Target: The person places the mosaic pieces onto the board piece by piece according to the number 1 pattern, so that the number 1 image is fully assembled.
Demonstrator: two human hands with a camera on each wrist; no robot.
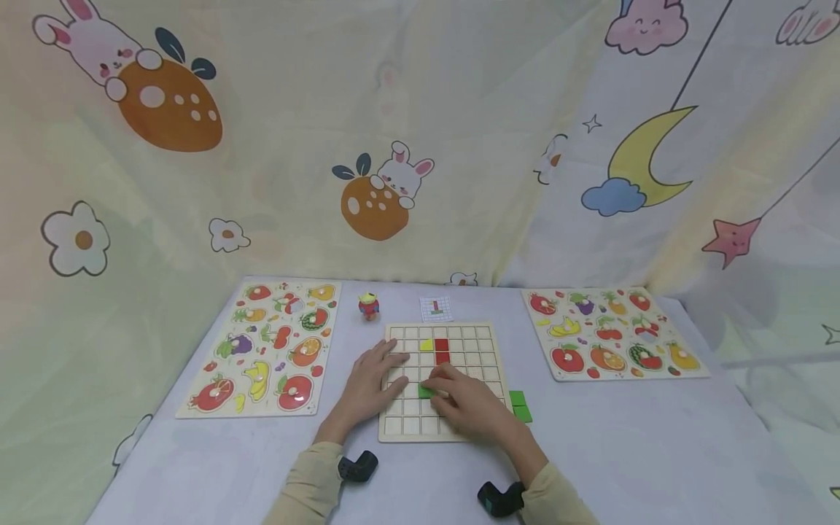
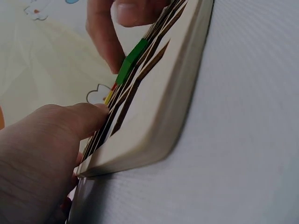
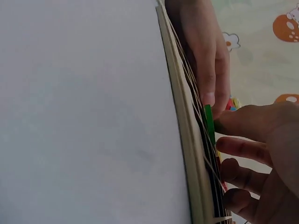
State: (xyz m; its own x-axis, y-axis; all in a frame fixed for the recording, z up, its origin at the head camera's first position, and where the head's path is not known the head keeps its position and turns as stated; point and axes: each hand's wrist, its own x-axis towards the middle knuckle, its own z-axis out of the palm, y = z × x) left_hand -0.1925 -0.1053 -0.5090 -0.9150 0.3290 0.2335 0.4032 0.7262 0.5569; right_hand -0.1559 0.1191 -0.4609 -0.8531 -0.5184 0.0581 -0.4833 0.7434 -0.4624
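A wooden grid board point(image 1: 408, 439) lies on the white table. My left hand point(image 1: 369, 385) rests on its left side with the fingers spread. Near the middle of the grid, my right hand point(image 1: 474, 405) pinches a green tile point(image 1: 424, 391) between thumb and fingertips. The left wrist view shows this green tile point(image 2: 131, 62) slightly tilted over the slots. Farther up the grid sit a yellow piece point(image 1: 427, 345) and red tiles point(image 1: 442, 345); the right fingers partly cover the lower red one. More green tiles point(image 1: 518, 399) lie against the board's right edge.
Behind the board are a small printed card point(image 1: 436, 309) and a toy figure point(image 1: 369, 307). One fruit puzzle board point(image 1: 223, 357) lies at the left, another fruit puzzle board point(image 1: 630, 370) at the right. A patterned cloth hangs behind the table.
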